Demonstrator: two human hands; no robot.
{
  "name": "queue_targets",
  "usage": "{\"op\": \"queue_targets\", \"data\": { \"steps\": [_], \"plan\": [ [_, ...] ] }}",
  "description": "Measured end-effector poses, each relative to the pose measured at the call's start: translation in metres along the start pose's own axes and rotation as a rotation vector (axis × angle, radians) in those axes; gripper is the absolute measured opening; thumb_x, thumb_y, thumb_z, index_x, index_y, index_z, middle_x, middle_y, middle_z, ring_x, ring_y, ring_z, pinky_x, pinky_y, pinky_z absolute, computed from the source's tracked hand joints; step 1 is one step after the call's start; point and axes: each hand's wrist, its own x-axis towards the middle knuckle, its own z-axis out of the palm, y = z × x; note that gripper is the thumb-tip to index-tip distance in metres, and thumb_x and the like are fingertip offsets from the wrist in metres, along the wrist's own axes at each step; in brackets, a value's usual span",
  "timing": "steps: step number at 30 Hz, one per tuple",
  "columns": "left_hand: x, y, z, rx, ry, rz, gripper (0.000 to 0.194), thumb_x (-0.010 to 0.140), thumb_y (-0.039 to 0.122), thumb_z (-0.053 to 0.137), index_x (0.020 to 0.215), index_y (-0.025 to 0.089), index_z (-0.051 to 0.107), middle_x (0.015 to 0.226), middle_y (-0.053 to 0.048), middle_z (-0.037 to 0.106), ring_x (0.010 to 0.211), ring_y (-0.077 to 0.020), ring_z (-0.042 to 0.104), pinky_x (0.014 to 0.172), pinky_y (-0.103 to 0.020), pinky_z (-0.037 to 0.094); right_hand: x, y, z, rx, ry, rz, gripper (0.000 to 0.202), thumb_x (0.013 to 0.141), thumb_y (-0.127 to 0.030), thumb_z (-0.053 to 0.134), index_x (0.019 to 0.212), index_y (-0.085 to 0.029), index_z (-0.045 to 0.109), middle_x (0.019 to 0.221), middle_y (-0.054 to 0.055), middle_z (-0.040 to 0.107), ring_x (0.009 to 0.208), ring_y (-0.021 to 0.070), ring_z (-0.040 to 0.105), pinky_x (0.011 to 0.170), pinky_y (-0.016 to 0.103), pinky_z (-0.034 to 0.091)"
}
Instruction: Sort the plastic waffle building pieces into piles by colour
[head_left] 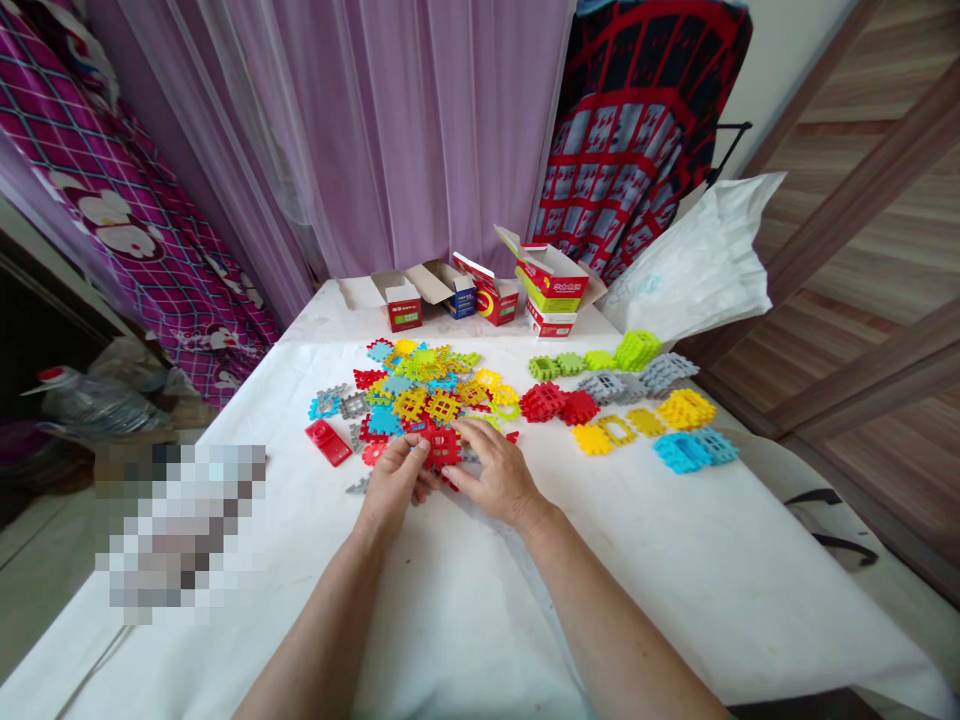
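Observation:
A red toothed plastic building piece with a window grid (pixel 445 447) is held at the near edge of a mixed pile. My left hand (pixel 394 480) pinches its left side between thumb and fingers. On the other side, my right hand (pixel 496 476) curls its thumb and fingers around the piece's right edge. Just beyond lies the mixed pile of interlocking pieces (pixel 411 403) in yellow, blue, red, green and grey. A red car-shaped piece (pixel 328 443) rests left of the pile.
Right of the pile are colour groups: green pieces (pixel 637 350), grey pieces (pixel 670 371), red pieces (pixel 544 402), yellow pieces (pixel 686 409) and blue pieces (pixel 681 452). Opened cardboard boxes (pixel 405 314) line the back. A white bag (pixel 697 265) stands back right; a pixelated object (pixel 187 530) lies left.

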Motion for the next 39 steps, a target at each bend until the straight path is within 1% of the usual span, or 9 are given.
{"op": "queue_targets", "data": {
  "steps": [5, 10, 13, 16, 21, 25, 27, 34, 39],
  "plan": [
    [-0.002, 0.004, 0.000, -0.034, -0.013, -0.038, 0.043, 0.070, 0.059, 0.065, 0.082, 0.021, 0.048, 0.045, 0.007, 0.056, 0.034, -0.0090, 0.049, 0.034, -0.015, 0.031, 0.000, 0.003, 0.002, 0.025, 0.025, 0.034, 0.049, 0.081, -0.025, 0.064, 0.130, -0.021, 0.056, 0.122, 0.011, 0.064, 0.112, 0.0235, 0.061, 0.099, 0.039, 0.050],
    [-0.003, 0.004, 0.001, -0.032, -0.057, -0.053, 0.041, 0.067, 0.055, 0.068, 0.082, 0.020, 0.051, 0.048, 0.004, 0.061, 0.034, -0.0074, 0.046, 0.033, -0.016, 0.030, 0.001, 0.004, 0.006, 0.300, 0.108, 0.217, 0.040, 0.081, -0.021, 0.057, 0.122, -0.022, 0.059, 0.108, 0.008, 0.070, 0.080, 0.0163, 0.067, 0.076, 0.031, 0.056],
    [-0.005, 0.003, 0.003, 0.018, -0.140, -0.077, 0.041, 0.066, 0.053, 0.070, 0.085, 0.019, 0.056, 0.049, 0.004, 0.061, 0.032, -0.0058, 0.041, 0.031, -0.015, 0.027, 0.003, 0.005, 0.006, 0.470, 0.204, 0.351, 0.032, 0.080, -0.025, 0.057, 0.112, -0.022, 0.061, 0.103, 0.006, 0.071, 0.081, 0.0158, 0.067, 0.072, 0.028, 0.055],
    [-0.006, 0.005, 0.004, 0.050, -0.165, -0.068, 0.048, 0.064, 0.053, 0.073, 0.095, 0.018, 0.060, 0.051, 0.005, 0.060, 0.038, -0.0081, 0.049, 0.031, -0.016, 0.029, 0.005, 0.008, 0.001, 0.511, 0.228, 0.416, 0.025, 0.080, -0.028, 0.056, 0.102, -0.021, 0.063, 0.096, 0.005, 0.072, 0.081, 0.0162, 0.066, 0.071, 0.028, 0.054],
    [-0.004, 0.007, -0.001, 0.126, -0.048, 0.095, 0.053, 0.069, 0.055, 0.070, 0.107, 0.018, 0.065, 0.058, 0.002, 0.062, 0.044, -0.0097, 0.053, 0.034, -0.018, 0.032, 0.006, 0.009, -0.010, 0.389, 0.134, 0.268, 0.017, 0.081, -0.021, 0.054, 0.089, -0.022, 0.069, 0.091, 0.003, 0.072, 0.083, 0.0171, 0.065, 0.075, 0.030, 0.052],
    [-0.001, 0.003, -0.003, 0.222, -0.002, 0.287, 0.036, 0.069, 0.046, 0.072, 0.092, 0.019, 0.071, 0.075, -0.002, 0.070, 0.048, -0.0081, 0.055, 0.048, -0.022, 0.046, 0.005, 0.003, -0.009, 0.296, 0.073, 0.099, 0.022, 0.084, -0.014, 0.051, 0.088, -0.023, 0.071, 0.090, 0.004, 0.071, 0.089, 0.0180, 0.065, 0.083, 0.033, 0.052],
    [0.000, 0.000, -0.002, 0.289, 0.003, 0.321, 0.030, 0.069, 0.045, 0.072, 0.085, 0.019, 0.072, 0.073, -0.002, 0.070, 0.047, -0.0083, 0.055, 0.049, -0.022, 0.045, 0.005, 0.001, -0.007, 0.257, 0.067, 0.065, 0.023, 0.085, -0.013, 0.051, 0.090, -0.023, 0.070, 0.090, 0.004, 0.071, 0.088, 0.0180, 0.065, 0.083, 0.033, 0.053],
    [-0.001, 0.004, 0.003, 0.122, 0.089, 0.121, 0.043, 0.064, 0.056, 0.073, 0.082, 0.018, 0.063, 0.051, 0.005, 0.058, 0.036, -0.0078, 0.049, 0.037, -0.019, 0.035, 0.005, -0.001, -0.009, 0.164, 0.207, 0.104, 0.022, 0.087, -0.018, 0.052, 0.104, -0.023, 0.066, 0.105, 0.008, 0.068, 0.096, 0.0192, 0.064, 0.081, 0.033, 0.056],
    [-0.001, 0.006, -0.001, 0.039, 0.102, 0.024, 0.052, 0.064, 0.063, 0.071, 0.087, 0.018, 0.058, 0.042, 0.007, 0.054, 0.028, -0.0050, 0.035, 0.030, -0.016, 0.020, 0.004, -0.001, -0.006, 0.033, 0.164, 0.074, 0.034, 0.082, -0.027, 0.063, 0.116, -0.022, 0.062, 0.111, 0.010, 0.067, 0.108, 0.0241, 0.061, 0.094, 0.040, 0.052]
  ]
}}
